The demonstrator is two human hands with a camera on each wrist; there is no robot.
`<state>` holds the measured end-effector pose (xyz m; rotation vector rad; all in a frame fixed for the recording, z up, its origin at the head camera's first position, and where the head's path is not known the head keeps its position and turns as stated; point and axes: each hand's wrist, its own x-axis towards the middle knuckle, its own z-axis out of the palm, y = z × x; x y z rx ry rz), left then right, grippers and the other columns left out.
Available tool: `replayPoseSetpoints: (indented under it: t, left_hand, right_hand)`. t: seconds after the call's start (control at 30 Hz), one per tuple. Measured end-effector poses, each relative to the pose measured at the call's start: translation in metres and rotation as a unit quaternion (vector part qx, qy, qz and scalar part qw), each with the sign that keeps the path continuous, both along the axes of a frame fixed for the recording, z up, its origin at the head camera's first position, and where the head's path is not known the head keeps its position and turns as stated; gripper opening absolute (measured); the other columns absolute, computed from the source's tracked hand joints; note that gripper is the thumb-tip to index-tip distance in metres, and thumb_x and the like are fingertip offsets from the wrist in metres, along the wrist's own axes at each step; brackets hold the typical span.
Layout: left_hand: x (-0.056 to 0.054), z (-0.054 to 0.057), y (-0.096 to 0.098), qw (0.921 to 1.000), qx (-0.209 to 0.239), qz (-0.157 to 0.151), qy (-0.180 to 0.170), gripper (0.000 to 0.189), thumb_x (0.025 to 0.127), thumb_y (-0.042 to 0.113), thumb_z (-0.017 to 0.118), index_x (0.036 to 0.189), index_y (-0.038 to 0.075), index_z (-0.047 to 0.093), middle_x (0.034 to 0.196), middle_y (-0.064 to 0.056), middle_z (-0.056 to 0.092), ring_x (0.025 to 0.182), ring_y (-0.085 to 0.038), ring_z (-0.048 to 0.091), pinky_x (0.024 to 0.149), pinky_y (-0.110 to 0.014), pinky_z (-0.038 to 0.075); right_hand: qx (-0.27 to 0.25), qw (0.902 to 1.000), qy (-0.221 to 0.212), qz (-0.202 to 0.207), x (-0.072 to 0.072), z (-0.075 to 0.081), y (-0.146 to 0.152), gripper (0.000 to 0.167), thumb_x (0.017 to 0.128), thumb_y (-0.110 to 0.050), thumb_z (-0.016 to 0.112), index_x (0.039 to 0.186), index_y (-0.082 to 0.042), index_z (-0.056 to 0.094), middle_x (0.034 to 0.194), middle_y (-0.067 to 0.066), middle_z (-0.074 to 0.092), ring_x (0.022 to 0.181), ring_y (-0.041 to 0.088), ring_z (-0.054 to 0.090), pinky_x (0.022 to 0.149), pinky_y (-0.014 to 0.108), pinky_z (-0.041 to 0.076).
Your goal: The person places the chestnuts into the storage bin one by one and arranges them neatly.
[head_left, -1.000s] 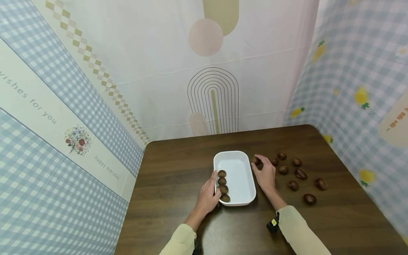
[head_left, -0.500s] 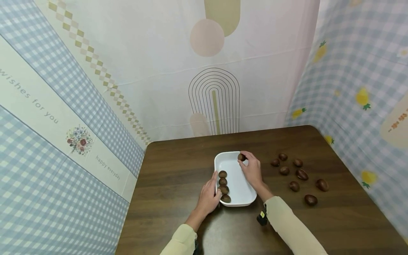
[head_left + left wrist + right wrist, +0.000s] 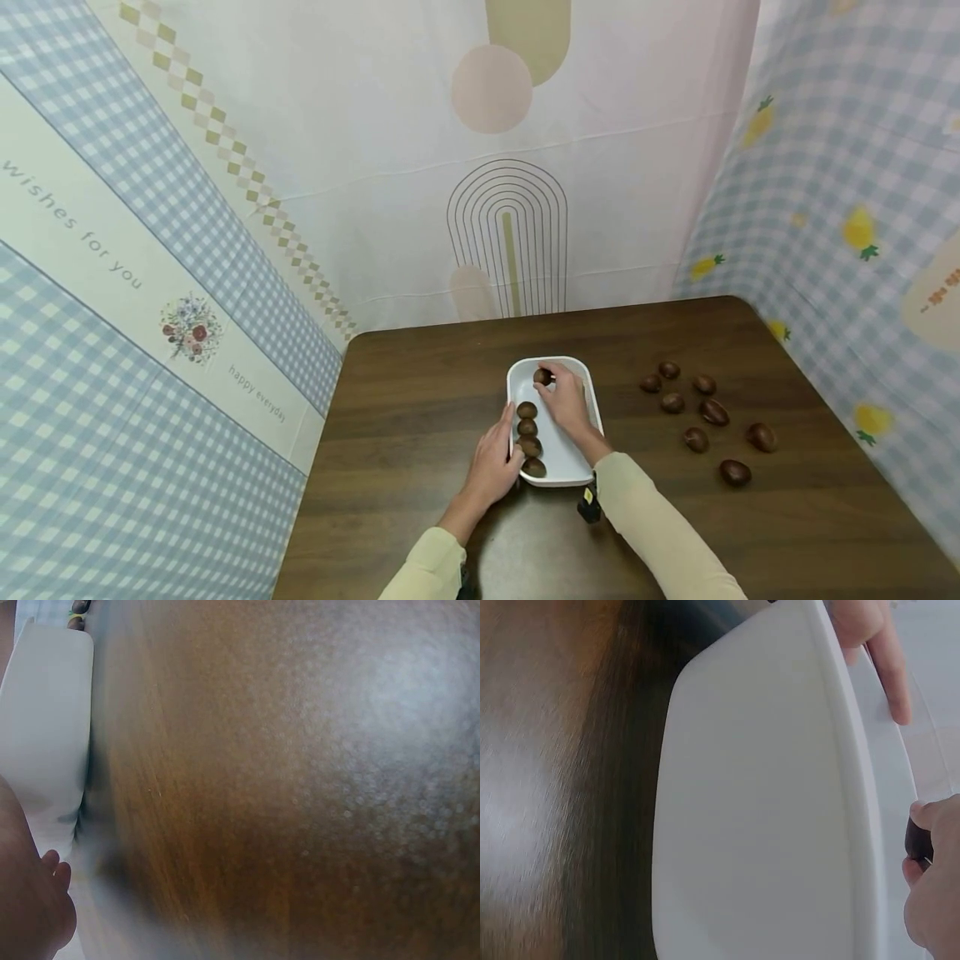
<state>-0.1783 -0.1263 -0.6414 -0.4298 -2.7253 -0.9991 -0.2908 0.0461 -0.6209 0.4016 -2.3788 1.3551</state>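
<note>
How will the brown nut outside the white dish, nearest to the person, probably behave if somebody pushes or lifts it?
Pushed, the nut would probably roll, perhaps crookedly, since it looks rounded but longer than wide. Its shiny surface suggests it may be somewhat slippery. Lifting should likely be easy: the right hand pinches a similar nut.

Brown wooden table (image 3: 405, 408), printed white backdrop (image 3: 360, 183), blue-checked side cloths (image 3: 67, 375)

We see a tray (image 3: 558, 460) on the surface (image 3: 420, 392); four nuts (image 3: 528, 427) line its left side inside; the right grip (image 3: 566, 402) has a fifth nut (image 3: 542, 377) beyond them; eight others (image 3: 714, 412) lie right of the tray.
</note>
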Motion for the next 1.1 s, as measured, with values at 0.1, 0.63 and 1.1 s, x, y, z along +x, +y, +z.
replayPoseSetpoints:
  t: [0.1,0.63,1.1]
  left_hand:
    - [0.000,0.001,0.000,1.0000,0.004,0.000,0.003,0.077,0.093,0.015,0.053,0.167,0.003,0.032,0.167,-0.014,0.040,0.144,-0.033,0.052,0.107,-0.059,0.046]
    - [0.001,0.002,0.000,1.0000,0.005,0.000,0.001,0.078,0.094,0.015,0.053,0.167,0.004,0.031,0.168,-0.013,0.039,0.145,-0.031,0.051,0.110,-0.057,0.045]
    - [0.002,0.002,0.000,0.9999,0.008,0.005,-0.011,0.078,0.094,0.016,0.052,0.167,0.005,0.030,0.169,-0.011,0.039,0.144,-0.032,0.052,0.110,-0.058,0.045]
  right_hand:
    - [0.013,0.9997,-0.019,-0.008,-0.001,-0.003,-0.007,0.039,0.085,0.003,0.084,0.122,0.007,0.074,0.121,0.023,0.074,0.107,0.040,0.072,0.093,0.052,0.057]
    - [0.031,0.9942,-0.098,-0.030,-0.002,-0.015,-0.025,0.038,0.084,0.000,0.086,0.120,0.005,0.075,0.116,0.022,0.075,0.109,0.040,0.071,0.096,0.054,0.054]
    - [0.024,0.9935,-0.108,-0.025,0.002,-0.018,-0.024,0.033,0.087,-0.005,0.084,0.117,0.005,0.076,0.109,0.022,0.078,0.100,0.037,0.075,0.091,0.053,0.057]
